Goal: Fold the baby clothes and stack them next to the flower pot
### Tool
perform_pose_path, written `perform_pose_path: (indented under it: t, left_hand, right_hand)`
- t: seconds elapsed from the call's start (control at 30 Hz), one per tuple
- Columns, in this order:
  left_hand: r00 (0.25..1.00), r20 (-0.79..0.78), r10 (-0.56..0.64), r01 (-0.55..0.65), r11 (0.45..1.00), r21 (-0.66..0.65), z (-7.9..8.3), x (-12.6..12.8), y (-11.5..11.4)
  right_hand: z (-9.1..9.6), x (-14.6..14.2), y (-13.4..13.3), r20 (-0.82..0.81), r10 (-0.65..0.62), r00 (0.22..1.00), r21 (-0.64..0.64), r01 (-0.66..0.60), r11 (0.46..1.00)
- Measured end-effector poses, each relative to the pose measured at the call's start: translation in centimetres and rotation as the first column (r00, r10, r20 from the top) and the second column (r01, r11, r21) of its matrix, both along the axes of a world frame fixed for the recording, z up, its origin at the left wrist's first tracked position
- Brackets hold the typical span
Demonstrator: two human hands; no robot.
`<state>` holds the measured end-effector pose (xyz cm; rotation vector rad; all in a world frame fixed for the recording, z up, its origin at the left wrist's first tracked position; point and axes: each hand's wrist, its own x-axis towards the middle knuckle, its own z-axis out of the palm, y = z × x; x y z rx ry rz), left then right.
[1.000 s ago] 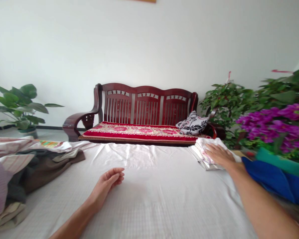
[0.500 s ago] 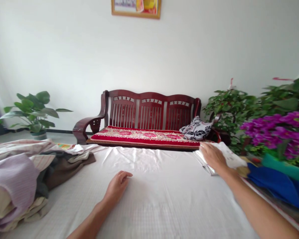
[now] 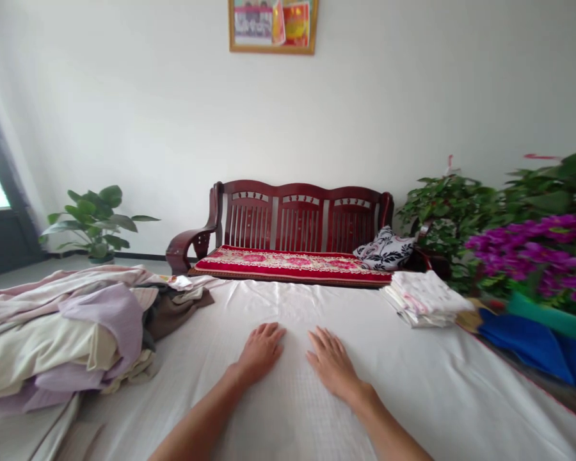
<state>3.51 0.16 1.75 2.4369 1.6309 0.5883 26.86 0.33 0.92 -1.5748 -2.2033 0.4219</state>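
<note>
While our left hand and right hand lie at lower centre, fingers released on the white sheet, we see the folded stack to their right, the clothes heap left.

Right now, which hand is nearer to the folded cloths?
The right. The right hand is palm down on the white sheet, left of the folded cloths and apart from them; the left hand is farther left.
</note>
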Motion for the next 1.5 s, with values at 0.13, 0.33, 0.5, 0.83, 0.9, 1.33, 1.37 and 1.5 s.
perform_pose_path:
  t: [0.13,0.33,0.5,0.83,0.9,1.33,1.37,1.5]
  left_hand:
    - [0.988,-0.151,0.014,-0.017,1.0,-0.016,-0.1,-1.9,-0.9]
    - [0.934,-0.255,0.248,-0.252,0.968,0.02,-0.3,-5.7,-1.8]
    - [0.878,-0.293,0.38,-0.378,0.924,0.066,-0.2,-7.6,-2.5]
    - [0.831,-0.281,0.48,-0.469,0.877,0.109,-0.7,-7.8,-2.9]
    - [0.83,-0.274,0.485,-0.473,0.874,0.113,-0.7,-7.8,-3.0]
    - [0.837,-0.234,0.494,-0.474,0.87,0.138,-1.1,-8.3,-2.8]
    - [0.84,-0.23,0.492,-0.473,0.871,0.135,-1.1,-8.3,-2.9]
    - [0.848,-0.205,0.49,-0.476,0.872,0.115,-1.0,-8.3,-2.9]
  right_hand:
    - [0.4,-0.6,-1.0,0.23,-0.071,0.971,0.092,0.051,0.994]
    - [0.3,-0.5,-0.9,0.274,-0.088,0.958,0.177,0.04,0.983]
    - [0.0,-0.2,-0.6,0.237,-0.09,0.967,0.205,0.041,0.978]
    - [0.2,-0.2,-0.6,0.21,-0.081,0.974,0.226,0.032,0.973]
    - [0.2,-0.2,-0.6,0.205,-0.077,0.976,0.229,0.029,0.973]
    - [0.2,0.1,-0.4,0.21,-0.069,0.975,0.207,0.025,0.978]
    - [0.2,0.1,-0.4,0.21,-0.069,0.975,0.208,0.024,0.978]
    - [0.2,0.1,-0.3,0.214,-0.072,0.974,0.202,0.028,0.979]
